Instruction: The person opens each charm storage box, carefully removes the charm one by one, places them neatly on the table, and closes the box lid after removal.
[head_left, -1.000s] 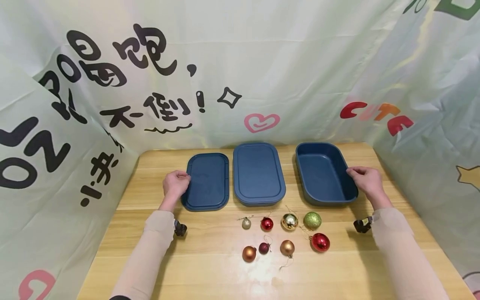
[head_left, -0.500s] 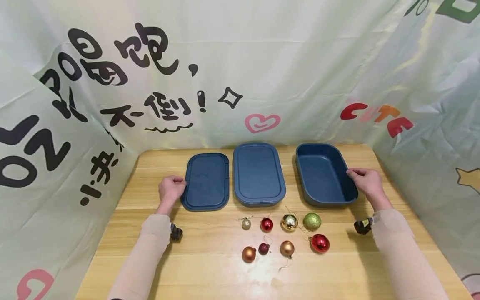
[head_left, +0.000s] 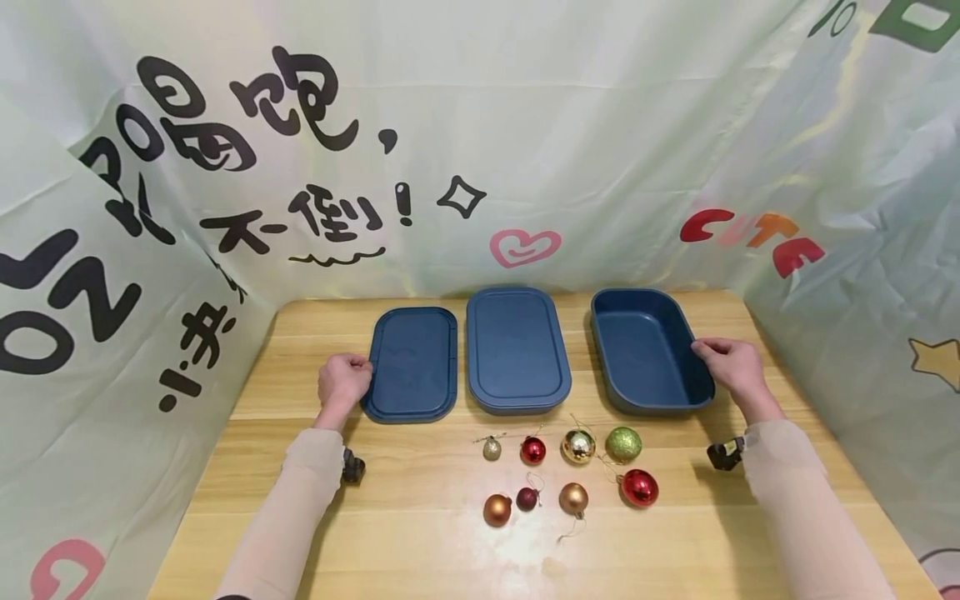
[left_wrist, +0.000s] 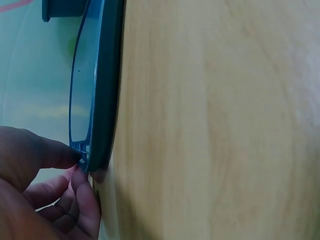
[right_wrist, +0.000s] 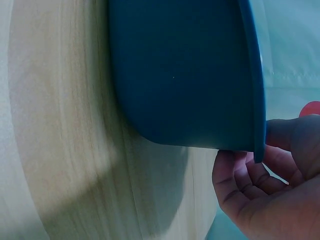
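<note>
A flat blue lid (head_left: pixel 414 364) lies on the table at the left. Its left edge is pinched between the thumb and fingers of my left hand (head_left: pixel 344 381); the left wrist view shows the thumb at the corner of the lid (left_wrist: pixel 102 90). On the right stands an open blue box (head_left: pixel 649 350) with nothing in it. My right hand (head_left: pixel 733 367) grips the box's right rim, thumb on the rim and fingers curled below it, as the right wrist view of the box (right_wrist: pixel 185 75) shows. Between them sits another blue box with its lid on (head_left: pixel 518 346).
Several Christmas baubles lie in two loose rows in front of the boxes, among them a green glitter bauble (head_left: pixel 623 444), a shiny red bauble (head_left: pixel 638 487), a gold bauble (head_left: pixel 578 447) and a copper bauble (head_left: pixel 497 509). A printed cloth (head_left: pixel 600 150) hangs behind the wooden table (head_left: pixel 420 533).
My left hand has shifted slightly left, its fingers now at the lid's edge rather than over it. The right hand, the boxes and the baubles stay put.
</note>
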